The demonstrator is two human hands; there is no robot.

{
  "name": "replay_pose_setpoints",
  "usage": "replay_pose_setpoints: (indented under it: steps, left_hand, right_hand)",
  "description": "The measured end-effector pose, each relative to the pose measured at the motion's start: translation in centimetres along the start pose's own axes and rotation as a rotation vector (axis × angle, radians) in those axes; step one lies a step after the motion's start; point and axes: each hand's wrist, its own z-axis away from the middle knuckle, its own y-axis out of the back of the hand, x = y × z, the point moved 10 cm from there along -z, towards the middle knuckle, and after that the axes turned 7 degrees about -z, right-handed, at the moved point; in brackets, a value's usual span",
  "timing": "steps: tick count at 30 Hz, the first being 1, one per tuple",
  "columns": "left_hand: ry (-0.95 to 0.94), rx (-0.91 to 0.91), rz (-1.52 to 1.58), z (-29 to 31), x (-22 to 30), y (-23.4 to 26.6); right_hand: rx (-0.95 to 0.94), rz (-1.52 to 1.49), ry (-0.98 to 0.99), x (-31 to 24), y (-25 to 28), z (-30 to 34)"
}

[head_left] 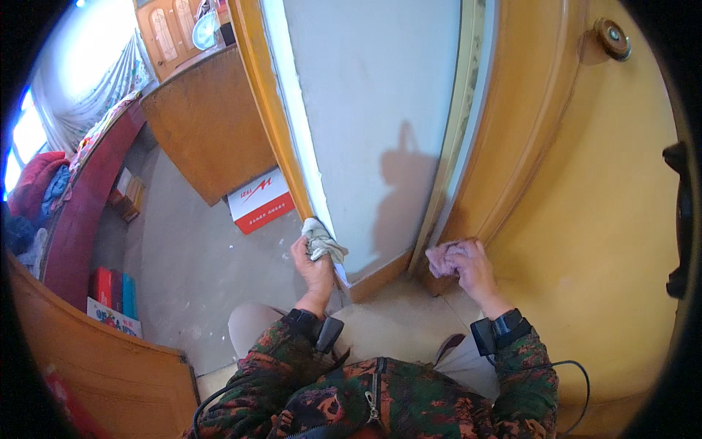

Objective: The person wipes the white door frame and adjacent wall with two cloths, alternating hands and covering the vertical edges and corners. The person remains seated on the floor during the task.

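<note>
My left hand (313, 272) is closed round a pale grey-green cloth (322, 241), which rests against the lower part of an orange-brown wooden door frame (272, 110) beside the white wall edge. Over on the right, my right hand (475, 272) grips a crumpled pinkish-purple cloth (446, 257). That cloth is at the lower edge of a yellow-brown wooden door (585, 219), close to its side trim. Both hands are low, on either side of a pale wall section (365, 110). Parts of my fingers are hidden by the cloths.
A round knob (613, 39) sticks out high on the door. Through the doorway, a white and red box (260, 201) lies by a wooden cabinet (212, 124). A bed with a dark red side (77, 249) runs along the left. At lower left is another wooden panel (110, 373).
</note>
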Motion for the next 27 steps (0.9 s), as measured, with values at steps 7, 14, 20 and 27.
replay_pose_setpoints:
  steps: [7,14,20,27]
  left_hand:
    - [0.698,-0.134,0.175,9.5,-14.6,-3.8]
    - [1.199,-0.238,0.222,15.0,-21.0,-5.4]
    - [1.234,-0.182,0.463,12.6,-18.6,-5.8]
    - [0.921,-0.004,0.427,3.0,-9.0,-3.1]
  right_hand:
    - [-0.155,-0.04,-0.038,1.4,-1.7,0.7]
    - [-0.158,-0.078,-0.075,1.8,-1.2,0.9]
    - [-0.206,-0.143,-0.034,1.3,-1.5,1.0]
    - [-0.09,-0.179,0.067,0.3,-0.6,0.4]
